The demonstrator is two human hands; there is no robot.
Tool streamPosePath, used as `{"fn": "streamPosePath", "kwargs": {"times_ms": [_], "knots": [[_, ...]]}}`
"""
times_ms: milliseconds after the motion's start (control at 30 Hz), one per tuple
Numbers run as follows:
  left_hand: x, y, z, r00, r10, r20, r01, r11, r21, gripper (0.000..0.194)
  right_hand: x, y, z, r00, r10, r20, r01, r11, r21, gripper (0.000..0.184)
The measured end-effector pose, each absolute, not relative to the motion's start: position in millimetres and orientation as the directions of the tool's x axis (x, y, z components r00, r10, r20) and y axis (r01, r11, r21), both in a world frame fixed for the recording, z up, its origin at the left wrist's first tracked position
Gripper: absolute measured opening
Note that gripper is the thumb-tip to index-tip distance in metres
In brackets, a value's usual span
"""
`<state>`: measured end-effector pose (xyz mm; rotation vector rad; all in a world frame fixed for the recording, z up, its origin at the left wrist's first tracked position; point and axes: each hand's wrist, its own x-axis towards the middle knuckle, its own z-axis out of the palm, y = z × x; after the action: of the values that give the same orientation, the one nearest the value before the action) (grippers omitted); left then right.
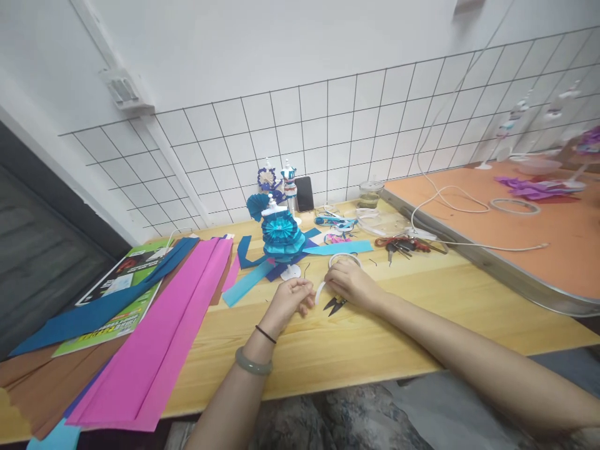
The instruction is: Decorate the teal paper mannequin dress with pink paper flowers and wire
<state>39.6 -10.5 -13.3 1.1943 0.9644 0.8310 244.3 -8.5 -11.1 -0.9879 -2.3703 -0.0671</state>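
My right hand [354, 285] is closed over the near side of a roll of white tape [345, 257] on the table, its fingers hiding part of the ring. A short white strip of tape [319, 292] hangs by its fingertips. Just left of the strip, my left hand [294, 300] has its fingers pinched together; whatever is between them is too small to make out. Black thread snips [335, 305] lie under my right hand. Behind my hands stands a small dress form [281, 232] in pleated teal and blue paper, on a white foot.
Pink paper strips [169, 331], a blue strip [94, 312] and a green magazine [117, 294] cover the left side. Light blue strips [340, 248], tools with red handles [403, 245] and a phone [304, 194] lie or stand farther back. An orange table [539, 244] adjoins on the right.
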Motion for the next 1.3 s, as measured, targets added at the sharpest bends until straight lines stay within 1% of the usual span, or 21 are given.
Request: {"fn": "streamPosePath", "kwargs": {"times_ms": [67, 167, 300, 433, 500, 567, 667, 767, 867, 967, 1100, 1167, 1233, 1300], "knots": [[40.6, -14.2, -11.6, 0.466, 0.858, -0.218, -0.024, 0.259, 0.966, 0.037, 244.8, -9.9, -15.4, -0.555, 0.632, 0.540, 0.660, 0.730, -0.176, 0.022], [40.3, -15.6, -12.3, 0.506, 0.821, -0.263, -0.023, 0.317, 0.948, 0.043, 242.6, -9.4, -19.4, -0.537, 0.631, 0.561, 0.659, 0.728, -0.189, 0.021], [41.0, -14.8, -13.4, 0.505, 0.824, -0.257, -0.020, 0.309, 0.951, 0.042, 239.9, -8.4, -20.5, -0.542, 0.620, 0.568, 0.649, 0.738, -0.185, 0.019], [42.1, -15.8, -10.5, 0.526, 0.808, -0.265, 0.033, 0.292, 0.956, 0.040, 239.8, -9.0, -22.0, -0.539, 0.609, 0.582, 0.627, 0.751, -0.205, 0.017], [41.9, -16.5, -9.4, 0.542, 0.798, -0.264, 0.059, 0.278, 0.959, 0.040, 239.6, -10.0, -23.1, -0.517, 0.624, 0.586, 0.626, 0.742, -0.239, 0.015], [41.7, -17.1, -8.9, 0.557, 0.788, -0.261, 0.076, 0.265, 0.961, 0.041, 238.5, -11.1, -23.8, -0.462, 0.657, 0.595, 0.631, 0.716, -0.299, 0.014], [41.5, -17.3, -8.3, 0.572, 0.778, -0.259, 0.088, 0.256, 0.963, 0.047, 236.0, -12.5, -23.4, -0.386, 0.692, 0.610, 0.609, 0.688, -0.395, 0.023], [41.0, -15.9, -7.3, 0.561, 0.795, -0.231, 0.099, 0.213, 0.972, 0.045, 234.0, -13.2, -22.0, -0.378, 0.696, 0.611, 0.577, 0.693, -0.432, 0.032], [39.8, -12.7, -7.0, 0.487, 0.854, -0.184, 0.076, 0.168, 0.983, 0.041, 233.1, -13.8, -21.5, -0.411, 0.689, 0.597, 0.574, 0.704, -0.418, 0.033], [39.1, -10.0, -7.8, 0.428, 0.877, -0.219, 0.036, 0.226, 0.974, 0.038, 231.9, -15.0, -22.9, -0.461, 0.667, 0.585, 0.583, 0.725, -0.368, 0.031], [40.7, -9.4, -10.0, 0.504, 0.792, -0.343, -0.027, 0.412, 0.911, 0.032, 229.5, -16.9, -27.1, -0.522, 0.624, 0.581, 0.587, 0.757, -0.286, 0.029], [41.7, -9.5, -11.0, 0.552, 0.748, -0.368, -0.039, 0.464, 0.885, 0.028, 228.5, -17.7, -28.4, -0.539, 0.612, 0.579, 0.598, 0.762, -0.249, 0.028], [42.2, -9.4, -11.6, 0.578, 0.726, -0.373, -0.041, 0.482, 0.875, 0.024, 227.9, -18.4, -28.3, -0.536, 0.616, 0.577, 0.601, 0.759, -0.251, 0.028], [42.1, -9.2, -12.0, 0.583, 0.722, -0.373, -0.051, 0.490, 0.870, 0.023, 227.9, -18.8, -27.0, -0.518, 0.638, 0.569, 0.582, 0.751, -0.311, 0.029]]}}
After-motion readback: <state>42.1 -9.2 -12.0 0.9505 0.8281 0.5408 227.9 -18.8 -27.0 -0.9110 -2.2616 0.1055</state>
